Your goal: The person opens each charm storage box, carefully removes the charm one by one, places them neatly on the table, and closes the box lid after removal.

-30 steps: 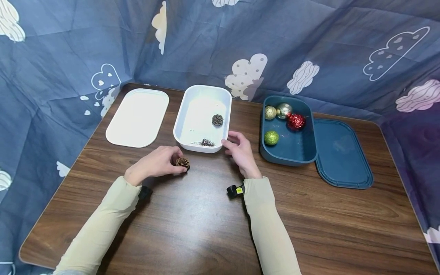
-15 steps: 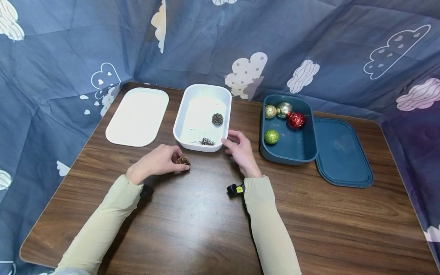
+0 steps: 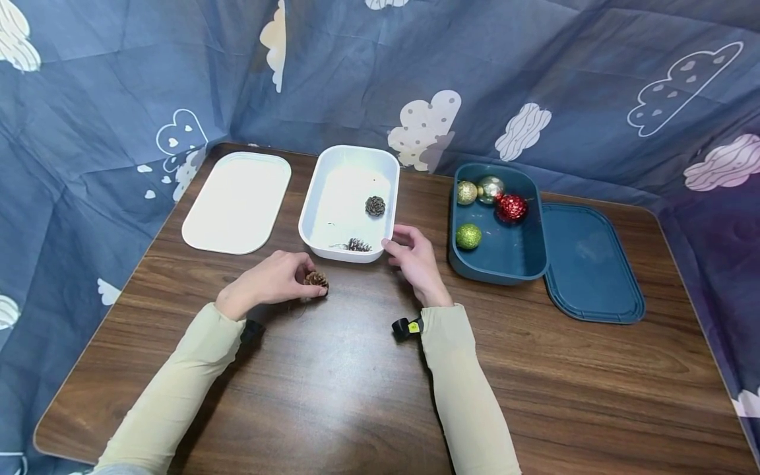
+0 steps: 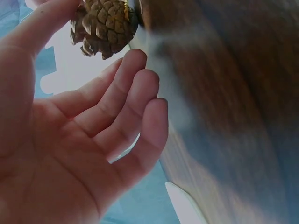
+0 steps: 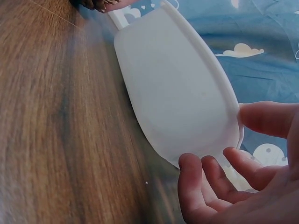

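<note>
My left hand [image 3: 274, 277] pinches a brown pine cone [image 3: 316, 280] low over the table, in front of the white container. The left wrist view has the pine cone [image 4: 105, 25] by the thumb, with a bit of gold thread at its top and the other fingers half bent below it. My right hand [image 3: 415, 257] holds the near right corner of the white container [image 3: 309, 218], thumb at the rim and fingers against the outer wall [image 5: 175, 88]. Inside that container lie two darker pine cones, one at the right side [image 3: 375, 206] and one at the near wall [image 3: 358, 245].
A white lid [image 3: 237, 201] lies left of the white container. To the right stands a blue container [image 3: 499, 277] with a green ball [image 3: 468, 236], a red ball [image 3: 511, 208] and gold ornaments [image 3: 467, 192]. Its blue lid [image 3: 594, 264] lies beside it. A patterned cloth [image 3: 332, 79] hangs behind the table.
My left fingers and thumb have shifted slightly around the pine cone, which has tilted a little. A thin thread now shows under the left hand. My right hand stays at the white container.
</note>
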The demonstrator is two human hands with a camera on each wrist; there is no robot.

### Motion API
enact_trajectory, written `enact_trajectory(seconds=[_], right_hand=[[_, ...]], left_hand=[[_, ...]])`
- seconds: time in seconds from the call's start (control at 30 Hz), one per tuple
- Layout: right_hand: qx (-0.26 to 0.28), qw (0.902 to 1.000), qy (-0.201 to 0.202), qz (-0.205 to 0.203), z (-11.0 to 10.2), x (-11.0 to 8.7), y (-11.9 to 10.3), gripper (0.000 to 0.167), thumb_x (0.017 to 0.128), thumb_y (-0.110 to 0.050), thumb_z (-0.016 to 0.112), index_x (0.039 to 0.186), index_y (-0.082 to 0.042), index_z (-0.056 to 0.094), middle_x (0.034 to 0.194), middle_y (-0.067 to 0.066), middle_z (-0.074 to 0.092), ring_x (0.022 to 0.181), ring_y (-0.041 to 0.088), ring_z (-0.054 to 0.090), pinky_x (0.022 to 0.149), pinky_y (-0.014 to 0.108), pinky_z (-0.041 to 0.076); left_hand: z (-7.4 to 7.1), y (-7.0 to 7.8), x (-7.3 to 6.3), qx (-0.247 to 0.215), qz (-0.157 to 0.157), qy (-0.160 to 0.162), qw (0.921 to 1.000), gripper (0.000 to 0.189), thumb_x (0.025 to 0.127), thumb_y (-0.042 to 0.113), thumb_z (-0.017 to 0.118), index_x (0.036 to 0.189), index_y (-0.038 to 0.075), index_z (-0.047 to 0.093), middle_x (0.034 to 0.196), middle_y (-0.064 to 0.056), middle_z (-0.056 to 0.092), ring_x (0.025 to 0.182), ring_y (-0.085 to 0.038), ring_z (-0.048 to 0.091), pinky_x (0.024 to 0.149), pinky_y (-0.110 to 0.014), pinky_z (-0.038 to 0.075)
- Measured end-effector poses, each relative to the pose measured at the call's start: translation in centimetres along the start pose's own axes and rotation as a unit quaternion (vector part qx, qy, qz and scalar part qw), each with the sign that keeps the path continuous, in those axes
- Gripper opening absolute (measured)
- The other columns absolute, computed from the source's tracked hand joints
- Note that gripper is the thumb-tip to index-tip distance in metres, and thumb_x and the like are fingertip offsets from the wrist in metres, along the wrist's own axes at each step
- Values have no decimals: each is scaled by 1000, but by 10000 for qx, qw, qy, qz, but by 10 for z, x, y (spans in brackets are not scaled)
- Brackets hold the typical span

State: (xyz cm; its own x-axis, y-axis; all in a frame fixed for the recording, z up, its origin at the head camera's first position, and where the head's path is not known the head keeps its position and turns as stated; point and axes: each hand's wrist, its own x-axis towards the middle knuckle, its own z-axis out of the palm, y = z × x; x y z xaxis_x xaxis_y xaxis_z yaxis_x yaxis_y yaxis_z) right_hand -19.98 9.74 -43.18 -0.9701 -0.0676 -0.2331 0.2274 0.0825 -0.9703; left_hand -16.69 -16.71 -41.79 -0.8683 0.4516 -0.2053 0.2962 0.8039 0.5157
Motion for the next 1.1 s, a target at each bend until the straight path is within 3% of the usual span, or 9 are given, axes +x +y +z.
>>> enact_trajectory(seconds=[0.43,0.7,0.8,0.9,1.1], right_hand=[[-30,10000,-10,-13,-1,0,-1,47,90,-12,64,133,-2,49,131,17,56,108,32,61,92,45,53],[-55,10000,-33,-18,-1,0,0,47,91,-12,64,134,-2,49,131,17,55,110,35,60,93,46,53],[-82,10000,-27,-25,0,0,-1,46,91,-12,64,133,-2,49,130,17,56,109,36,61,92,45,53],[-96,9999,-19,-26,0,0,0,46,91,-12,64,133,-2,49,127,17,57,107,36,61,91,44,54],[-91,9999,2,-44,-1,0,1,46,90,-12,64,133,-2,50,126,17,58,104,35,62,90,44,54]], left_hand=[[0,0,-1,15,125,-42,9999,46,82,44,72,106,5,65,84,-3,65,74,-13,58,69,-31,49],[-9,0,-8,202,168,334,9991,48,80,45,74,105,5,67,98,-8,68,93,-22,64,86,-41,52],[-15,-1,-11,278,195,408,9986,49,80,45,74,106,4,67,100,-9,68,94,-23,64,87,-42,52],[-24,-2,-15,107,230,448,9987,46,82,42,73,105,3,67,95,-7,68,87,-20,63,82,-39,53],[-47,1,-16,-727,496,622,9942,27,86,28,72,103,8,67,85,0,66,78,-12,59,73,-28,51]])
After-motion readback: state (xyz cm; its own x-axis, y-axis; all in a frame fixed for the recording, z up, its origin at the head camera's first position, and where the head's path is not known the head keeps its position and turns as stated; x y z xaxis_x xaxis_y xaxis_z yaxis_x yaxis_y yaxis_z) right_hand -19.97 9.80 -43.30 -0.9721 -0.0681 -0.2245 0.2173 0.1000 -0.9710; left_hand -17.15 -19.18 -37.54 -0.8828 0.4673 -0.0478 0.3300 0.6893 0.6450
